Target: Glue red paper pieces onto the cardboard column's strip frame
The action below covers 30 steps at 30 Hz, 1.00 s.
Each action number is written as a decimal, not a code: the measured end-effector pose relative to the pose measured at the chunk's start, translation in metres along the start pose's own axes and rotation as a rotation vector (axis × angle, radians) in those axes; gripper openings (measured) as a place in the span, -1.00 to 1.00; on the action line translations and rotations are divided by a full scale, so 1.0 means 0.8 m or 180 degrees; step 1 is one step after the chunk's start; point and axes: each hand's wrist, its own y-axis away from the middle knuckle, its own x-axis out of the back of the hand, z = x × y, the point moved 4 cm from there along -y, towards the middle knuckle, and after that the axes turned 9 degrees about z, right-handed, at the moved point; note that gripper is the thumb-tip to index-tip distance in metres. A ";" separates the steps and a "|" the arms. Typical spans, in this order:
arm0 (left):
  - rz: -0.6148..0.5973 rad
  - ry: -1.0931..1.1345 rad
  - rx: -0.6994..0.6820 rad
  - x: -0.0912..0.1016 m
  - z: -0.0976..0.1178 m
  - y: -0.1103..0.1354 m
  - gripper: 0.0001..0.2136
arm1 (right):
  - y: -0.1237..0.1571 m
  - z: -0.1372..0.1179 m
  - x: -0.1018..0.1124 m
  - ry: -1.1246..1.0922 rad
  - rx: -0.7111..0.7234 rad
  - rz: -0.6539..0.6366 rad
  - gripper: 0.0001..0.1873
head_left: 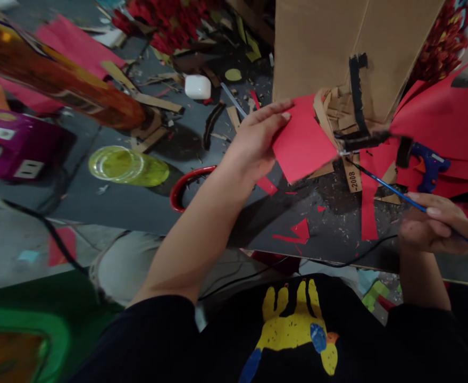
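Note:
In my left hand (256,141) is a piece of red paper (303,141), gripped at its left edge between thumb and fingers. The paper's right corner is close to black-painted cardboard strips (359,127) and a bundle of cut cardboard (333,114). My right hand (437,226) holds a thin blue paintbrush (397,192) like a pen, its dark tip pointing up and left toward the strips. Beyond that hand, a blue glue gun (429,165) lies on red sheets. A narrow red strip (368,213) lies below the brush.
A large cardboard panel (317,48) stands at the back. On the left are a tall orange bottle (70,74), a yellow-green glass (128,166), a purple power box (16,143) and a white case (198,86). A red ring-shaped object (178,189) is partly behind my left forearm. Paper scraps (300,231) litter the table.

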 end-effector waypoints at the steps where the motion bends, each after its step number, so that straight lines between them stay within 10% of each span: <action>1: -0.0004 0.0024 -0.0148 0.001 0.001 -0.002 -0.82 | -0.007 -0.006 0.002 0.0095 0.0197 0.0503 -0.67; 5: -0.0161 0.0084 -0.0612 0.004 -0.001 -0.006 -0.72 | -0.026 0.001 0.001 0.0436 0.0024 0.1534 -0.74; 16: -0.0213 -0.0255 -0.1327 0.011 -0.002 -0.017 -0.62 | -0.036 0.032 0.014 0.0049 -0.0468 0.1826 -0.77; 30: 0.0111 -0.0071 -0.0295 0.006 0.004 -0.001 -0.71 | -0.074 0.027 0.061 0.0176 0.0155 0.2035 -0.78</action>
